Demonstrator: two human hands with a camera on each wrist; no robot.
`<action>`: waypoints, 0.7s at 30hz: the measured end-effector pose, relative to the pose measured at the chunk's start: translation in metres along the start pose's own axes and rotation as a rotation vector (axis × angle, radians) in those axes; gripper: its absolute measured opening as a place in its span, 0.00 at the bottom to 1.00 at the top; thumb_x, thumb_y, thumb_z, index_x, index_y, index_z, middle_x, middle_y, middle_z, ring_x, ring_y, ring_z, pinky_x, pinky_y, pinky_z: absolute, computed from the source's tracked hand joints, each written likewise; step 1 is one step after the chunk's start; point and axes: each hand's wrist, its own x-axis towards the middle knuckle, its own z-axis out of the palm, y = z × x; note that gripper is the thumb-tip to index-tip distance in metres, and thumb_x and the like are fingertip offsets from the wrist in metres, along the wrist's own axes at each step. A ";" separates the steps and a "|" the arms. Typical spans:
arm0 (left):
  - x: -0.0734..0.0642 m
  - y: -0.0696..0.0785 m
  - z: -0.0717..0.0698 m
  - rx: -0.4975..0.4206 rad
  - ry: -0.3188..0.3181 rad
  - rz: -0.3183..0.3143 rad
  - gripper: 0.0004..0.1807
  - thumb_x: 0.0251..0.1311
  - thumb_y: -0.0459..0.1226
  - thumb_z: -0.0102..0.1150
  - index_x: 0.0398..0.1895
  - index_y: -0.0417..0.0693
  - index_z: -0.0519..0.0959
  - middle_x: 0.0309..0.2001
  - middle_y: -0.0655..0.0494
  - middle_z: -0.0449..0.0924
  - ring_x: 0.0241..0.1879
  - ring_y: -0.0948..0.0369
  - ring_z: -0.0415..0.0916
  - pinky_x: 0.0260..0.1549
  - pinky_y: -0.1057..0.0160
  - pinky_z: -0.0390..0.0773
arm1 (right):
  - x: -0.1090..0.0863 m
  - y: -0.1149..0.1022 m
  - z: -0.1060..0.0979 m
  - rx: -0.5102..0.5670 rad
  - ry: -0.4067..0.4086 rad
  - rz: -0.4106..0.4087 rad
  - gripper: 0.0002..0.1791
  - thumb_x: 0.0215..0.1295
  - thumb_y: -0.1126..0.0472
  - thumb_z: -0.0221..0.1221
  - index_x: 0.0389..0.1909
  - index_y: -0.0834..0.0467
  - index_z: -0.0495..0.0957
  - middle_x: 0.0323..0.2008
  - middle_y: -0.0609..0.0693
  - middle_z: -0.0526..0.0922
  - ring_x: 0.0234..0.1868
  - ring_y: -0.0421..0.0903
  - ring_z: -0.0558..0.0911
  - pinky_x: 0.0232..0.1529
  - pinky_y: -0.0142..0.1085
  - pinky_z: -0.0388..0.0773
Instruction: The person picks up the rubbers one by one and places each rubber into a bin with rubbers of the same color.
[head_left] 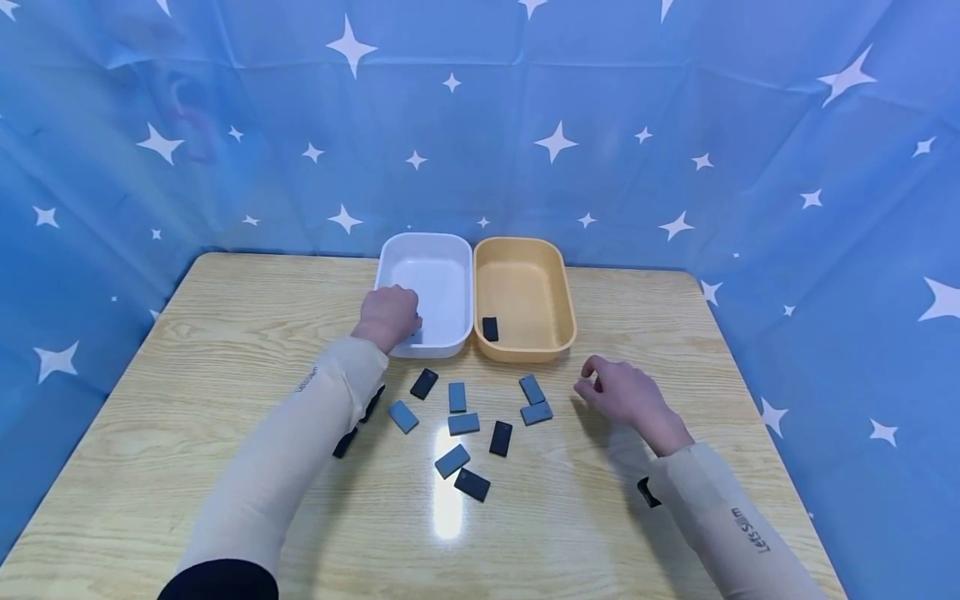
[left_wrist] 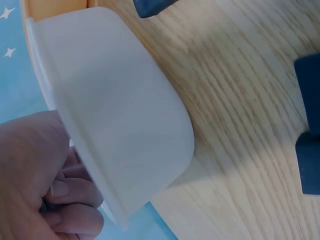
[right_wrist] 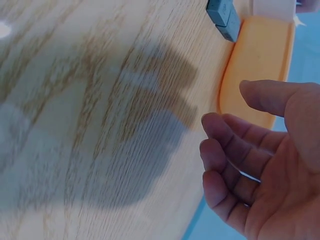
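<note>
My left hand (head_left: 388,317) is over the near left part of the white bin (head_left: 438,287), fingers curled around a small blue-grey block (left_wrist: 48,205). Only a bit of that block shows between the fingers; the rest is hidden. In the left wrist view, the hand reaches over the rim beside the bin's outer wall. My right hand (head_left: 618,390) hovers above the table, right of two blue-grey blocks (head_left: 532,389) that lie near the orange bin (head_left: 525,292). Its fingers are loosely bent, with nothing between thumb and fingertips in the right wrist view.
One black block (head_left: 490,328) lies inside the orange bin, which stands against the white one. Several blue-grey blocks (head_left: 463,423) and black blocks (head_left: 501,438) are scattered over the wooden table (head_left: 585,533). A starry blue curtain (head_left: 480,125) hangs behind the table and at its sides.
</note>
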 end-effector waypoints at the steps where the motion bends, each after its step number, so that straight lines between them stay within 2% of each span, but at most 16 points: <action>1: 0.002 0.000 0.002 0.003 -0.005 -0.001 0.14 0.65 0.45 0.56 0.37 0.44 0.83 0.25 0.52 0.82 0.26 0.58 0.78 0.28 0.58 0.79 | 0.000 0.000 0.000 -0.001 0.002 0.000 0.14 0.69 0.51 0.54 0.45 0.57 0.76 0.27 0.49 0.80 0.23 0.43 0.74 0.24 0.36 0.67; 6: 0.008 0.001 0.009 0.022 -0.012 -0.020 0.14 0.65 0.45 0.56 0.40 0.43 0.82 0.30 0.49 0.82 0.29 0.57 0.78 0.31 0.57 0.82 | -0.001 -0.001 0.000 -0.005 0.010 -0.002 0.14 0.68 0.50 0.55 0.44 0.57 0.77 0.26 0.49 0.80 0.23 0.43 0.74 0.24 0.36 0.67; 11: 0.009 0.000 0.009 0.018 -0.016 -0.050 0.15 0.65 0.45 0.56 0.41 0.43 0.83 0.30 0.50 0.82 0.29 0.57 0.79 0.30 0.58 0.81 | 0.000 -0.003 0.000 -0.006 0.011 0.001 0.14 0.68 0.51 0.55 0.44 0.57 0.77 0.27 0.49 0.80 0.24 0.43 0.74 0.25 0.37 0.68; 21: 0.011 0.006 0.013 0.093 -0.005 -0.063 0.12 0.68 0.40 0.52 0.43 0.43 0.82 0.32 0.48 0.82 0.30 0.58 0.79 0.30 0.59 0.82 | 0.003 -0.004 0.003 -0.001 0.012 0.007 0.14 0.67 0.50 0.56 0.43 0.56 0.77 0.28 0.49 0.80 0.24 0.44 0.74 0.26 0.36 0.68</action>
